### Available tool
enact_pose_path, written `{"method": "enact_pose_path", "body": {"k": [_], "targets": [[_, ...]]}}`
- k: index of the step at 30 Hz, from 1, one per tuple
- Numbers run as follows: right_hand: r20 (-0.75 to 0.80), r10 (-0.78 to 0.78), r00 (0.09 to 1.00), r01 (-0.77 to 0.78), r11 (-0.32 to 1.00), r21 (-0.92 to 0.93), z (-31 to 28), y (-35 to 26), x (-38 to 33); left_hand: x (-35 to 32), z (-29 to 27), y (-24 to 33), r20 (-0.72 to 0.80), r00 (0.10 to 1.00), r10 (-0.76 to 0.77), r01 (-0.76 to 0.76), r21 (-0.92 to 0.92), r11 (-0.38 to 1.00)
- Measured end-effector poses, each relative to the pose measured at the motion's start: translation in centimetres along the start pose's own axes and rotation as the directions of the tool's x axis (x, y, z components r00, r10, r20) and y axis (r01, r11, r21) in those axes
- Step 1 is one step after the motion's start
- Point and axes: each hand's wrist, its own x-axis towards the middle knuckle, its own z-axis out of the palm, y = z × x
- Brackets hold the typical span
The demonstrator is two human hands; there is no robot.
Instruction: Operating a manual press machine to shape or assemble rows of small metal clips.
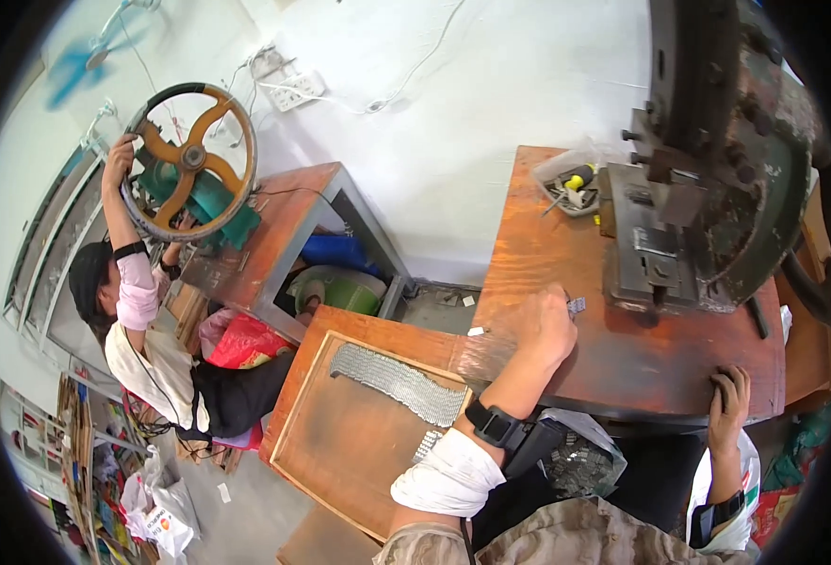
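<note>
The left hand (pixel 543 331), just left of the press (pixel 693 122), has its fingers closed on one end of a small metal piece (pixel 577 305), apparently so the other end sits clear; the piece looks grey and short, finer detail unclear. On the person's side of the press, the right hand (pixel 730 405), loosely open with nothing seen in it, rests on the table edge, seemingly for support. Farther left of the press, a shallow tray (pixel 340 452) holds grey pieces (pixel 401 383) in tidy rows, probably for order.
</note>
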Motion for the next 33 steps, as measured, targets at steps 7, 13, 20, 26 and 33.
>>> {"method": "enact_pose_path", "body": {"k": [7,13,20,26,33], "targets": [[0.111,0.078,0.991,-0.073,0.996,-0.051,-0.7,2.2,-1.4,-3.9,-10.1,-16.8,-0.087,0.933,-0.348,0.233,-0.59,0.773],[0.113,0.107,0.988,-0.099,0.992,-0.075,0.2,5.3,-3.2,-8.9,-14.3,-40.7,-0.554,0.613,-0.563,0.479,-0.306,0.823],[0.148,0.192,0.97,-0.178,0.979,-0.102,-0.4,6.0,-4.0,-7.5,-13.3,-46.0,-0.083,0.669,-0.739,0.73,-0.117,0.674],[0.144,0.257,0.956,-0.246,0.965,-0.092,-0.8,7.2,-4.9,-7.1,-15.2,-44.7,-0.022,0.75,-0.661,0.659,-0.056,0.75],[0.143,0.234,0.962,-0.227,0.972,-0.06,-0.4,7.0,-4.9,-8.7,-14.6,-48.1,-0.018,0.781,-0.624,0.617,-0.127,0.777]]}}
